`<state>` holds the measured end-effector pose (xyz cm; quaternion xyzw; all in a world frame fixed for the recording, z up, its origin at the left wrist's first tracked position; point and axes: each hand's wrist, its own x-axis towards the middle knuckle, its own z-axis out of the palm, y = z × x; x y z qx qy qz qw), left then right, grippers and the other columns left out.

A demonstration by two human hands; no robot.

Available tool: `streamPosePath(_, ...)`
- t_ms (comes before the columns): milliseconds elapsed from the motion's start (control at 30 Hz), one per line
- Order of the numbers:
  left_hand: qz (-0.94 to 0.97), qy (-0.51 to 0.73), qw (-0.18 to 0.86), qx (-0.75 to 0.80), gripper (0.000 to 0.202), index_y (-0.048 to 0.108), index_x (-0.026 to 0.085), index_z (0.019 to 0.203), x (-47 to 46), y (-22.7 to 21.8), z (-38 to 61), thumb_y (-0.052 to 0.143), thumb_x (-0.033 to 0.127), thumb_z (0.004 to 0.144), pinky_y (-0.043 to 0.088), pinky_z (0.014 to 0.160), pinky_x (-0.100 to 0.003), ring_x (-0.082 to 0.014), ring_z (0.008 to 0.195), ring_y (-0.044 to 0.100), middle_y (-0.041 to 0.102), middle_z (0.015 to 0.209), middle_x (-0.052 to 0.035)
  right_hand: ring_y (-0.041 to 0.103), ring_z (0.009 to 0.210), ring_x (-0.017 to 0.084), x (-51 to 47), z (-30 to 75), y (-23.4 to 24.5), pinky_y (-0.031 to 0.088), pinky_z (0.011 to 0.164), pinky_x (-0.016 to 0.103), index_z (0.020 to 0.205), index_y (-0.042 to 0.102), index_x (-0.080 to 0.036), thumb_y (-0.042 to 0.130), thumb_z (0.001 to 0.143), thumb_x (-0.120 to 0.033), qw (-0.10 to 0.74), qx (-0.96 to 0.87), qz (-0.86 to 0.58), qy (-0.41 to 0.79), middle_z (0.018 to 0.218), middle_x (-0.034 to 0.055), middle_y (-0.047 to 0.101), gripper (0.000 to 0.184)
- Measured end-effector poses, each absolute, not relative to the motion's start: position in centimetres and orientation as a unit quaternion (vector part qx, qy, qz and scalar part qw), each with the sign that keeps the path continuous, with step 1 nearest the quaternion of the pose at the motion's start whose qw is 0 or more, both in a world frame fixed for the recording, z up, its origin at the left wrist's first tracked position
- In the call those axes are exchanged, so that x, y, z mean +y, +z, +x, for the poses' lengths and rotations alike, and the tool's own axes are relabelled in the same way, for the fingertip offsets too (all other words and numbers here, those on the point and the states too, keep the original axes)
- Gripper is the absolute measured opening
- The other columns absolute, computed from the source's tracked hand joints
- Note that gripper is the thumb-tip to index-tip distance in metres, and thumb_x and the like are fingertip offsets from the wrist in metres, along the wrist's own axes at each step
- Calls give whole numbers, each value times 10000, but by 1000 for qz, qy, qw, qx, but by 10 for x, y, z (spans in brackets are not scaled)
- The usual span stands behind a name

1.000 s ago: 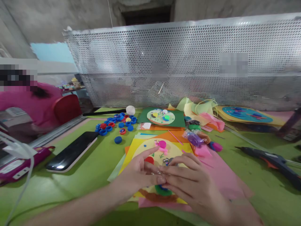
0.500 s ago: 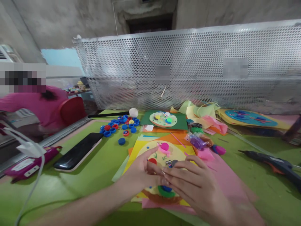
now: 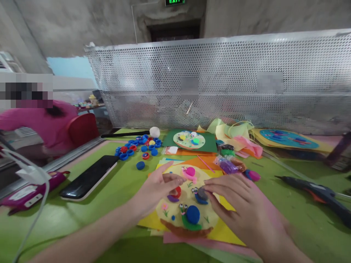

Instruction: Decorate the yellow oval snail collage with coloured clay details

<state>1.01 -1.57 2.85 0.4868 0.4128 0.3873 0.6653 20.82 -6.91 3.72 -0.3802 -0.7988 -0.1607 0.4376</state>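
A pale yellow paper disc [image 3: 189, 208] lies on yellow and pink sheets in front of me, decorated with clay snails in pink, red, grey and blue. My left hand [image 3: 159, 188] rests on its left edge, fingers curled, thumb and fingertips close above the red snail [image 3: 177, 192]. My right hand [image 3: 241, 210] lies over the disc's right side, fingers bent, fingertips at the grey-shelled snail [image 3: 201, 194]. Nothing is clearly held in either hand. A blue-shelled green snail [image 3: 191, 217] sits at the disc's near edge.
Blue and red bottle caps [image 3: 138, 148] lie at the back left by a white ball. A phone [image 3: 89, 177], a second decorated disc [image 3: 189, 140] on green card, clay bags [image 3: 229, 166], a glue gun [image 3: 315, 190], a perforated metal screen [image 3: 219, 80], a person in pink [image 3: 41, 126].
My two hands, touching fingertip to fingertip over the disc, have drawn apart. The left moved left and back, the right moved right, uncovering the blue-shelled snail.
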Motion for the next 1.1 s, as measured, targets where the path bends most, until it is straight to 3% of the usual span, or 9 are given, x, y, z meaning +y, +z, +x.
streamPosePath(167, 496, 361, 682, 397, 879, 282, 145, 1351, -17, 29, 12, 765, 306, 635, 441, 590, -257, -179, 744, 623, 688, 826, -71, 624, 677, 136, -62, 210, 27, 490, 602, 263, 782, 613, -221, 554, 807, -204, 453, -789, -406, -86, 751, -1, 676, 66)
streamPosePath(400, 517, 344, 694, 365, 622, 451, 146, 1238, -19, 28, 15, 726, 252, 691, 454, 547, -234, -168, 716, 650, 712, 864, -92, 620, 680, 140, -63, 209, 18, 491, 606, 260, 716, 587, -209, 601, 786, -245, 450, -788, -418, -33, 727, -10, 661, 80)
streamPosePath(567, 529, 340, 691, 356, 578, 498, 162, 1192, -19, 23, 14, 736, 141, 666, 493, 594, -231, -174, 774, 666, 716, 874, -69, 641, 754, 138, -61, 211, 20, 523, 660, 264, 861, 623, -218, 495, 848, -200, 413, -803, -425, -63, 837, -10, 691, 130)
streamPosePath(733, 539, 337, 686, 355, 558, 502, 150, 1196, -20, 24, 12, 725, 171, 686, 502, 581, -230, -172, 740, 671, 716, 854, -69, 644, 808, 147, -58, 212, 21, 529, 679, 274, 943, 614, -195, 379, 891, -174, 383, -813, -432, -74, 909, 14, 689, 242)
streamPosePath(967, 551, 330, 681, 352, 631, 451, 143, 1241, -19, 29, 11, 731, 226, 682, 493, 510, -221, -103, 511, 600, 686, 648, 3, 604, 656, 136, -58, 215, 20, 472, 597, 253, 708, 567, -209, 429, 886, -323, 358, -796, -488, -2, 731, -2, 653, 252)
streamPosePath(1100, 535, 340, 687, 354, 647, 484, 140, 1199, -19, 29, 10, 767, 159, 617, 506, 522, -212, -102, 537, 611, 689, 672, 6, 558, 579, 128, -58, 217, 19, 429, 544, 247, 640, 526, -198, 380, 902, -331, 332, -801, -498, 0, 648, 6, 606, 328)
